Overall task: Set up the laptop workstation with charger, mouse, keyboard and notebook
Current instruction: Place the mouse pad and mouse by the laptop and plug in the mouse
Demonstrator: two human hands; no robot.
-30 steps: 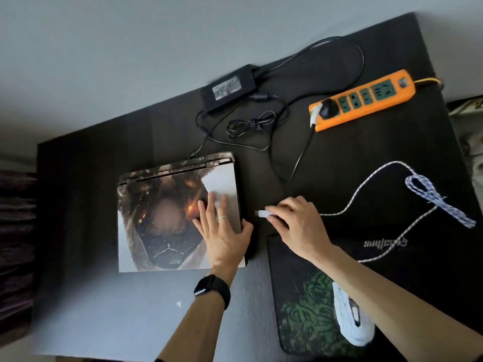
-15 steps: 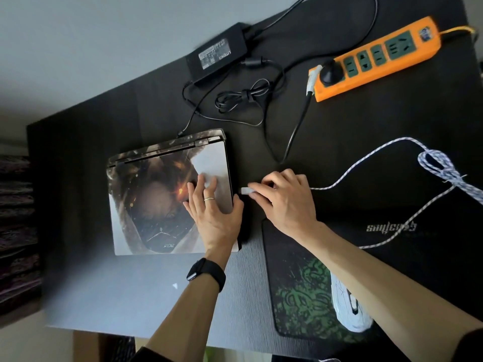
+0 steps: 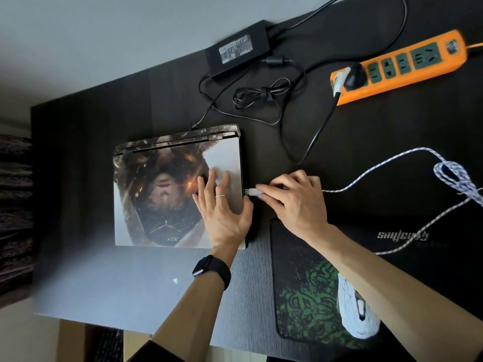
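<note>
The closed, art-skinned laptop (image 3: 167,194) lies flat on the black desk (image 3: 91,121), heavy and steady under the left hand's (image 3: 222,210) spread, empty fingers. The right hand (image 3: 295,199) pinches the small, rigid white USB plug (image 3: 251,192) by its shell, at the laptop's right edge.

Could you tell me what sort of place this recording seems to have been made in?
Most likely a home or office computer desk: a closed laptop lies on a dark desk, with an orange power strip and a mouse on a mouse pad.
</note>
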